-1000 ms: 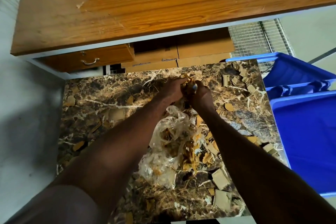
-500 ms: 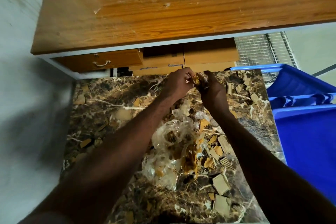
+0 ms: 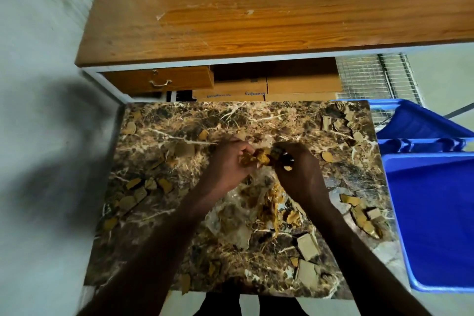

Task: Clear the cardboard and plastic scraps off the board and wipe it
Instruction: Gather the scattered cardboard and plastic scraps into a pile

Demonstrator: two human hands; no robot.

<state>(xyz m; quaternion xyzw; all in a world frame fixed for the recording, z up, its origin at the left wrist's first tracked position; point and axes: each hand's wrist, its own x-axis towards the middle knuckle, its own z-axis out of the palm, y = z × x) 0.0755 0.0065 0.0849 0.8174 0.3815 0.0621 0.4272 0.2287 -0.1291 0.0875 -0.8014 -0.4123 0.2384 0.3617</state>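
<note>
Head view looks down on both hands meeting over the marble board (image 3: 164, 120). Left hand (image 3: 228, 164) and right hand (image 3: 298, 170) each curl their fingers around a bunch of yellow-brown cardboard scraps (image 3: 259, 158) held between them. Just below the grip lies crumpled clear plastic (image 3: 230, 220); more loose scraps (image 3: 306, 246) lie near both wrists. Right of the grip sits a blue bin (image 3: 436, 213).

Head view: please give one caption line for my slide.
Both hands, left hand and right hand, grip yellow-brown cardboard scraps above brown marble-patterned board.
</note>
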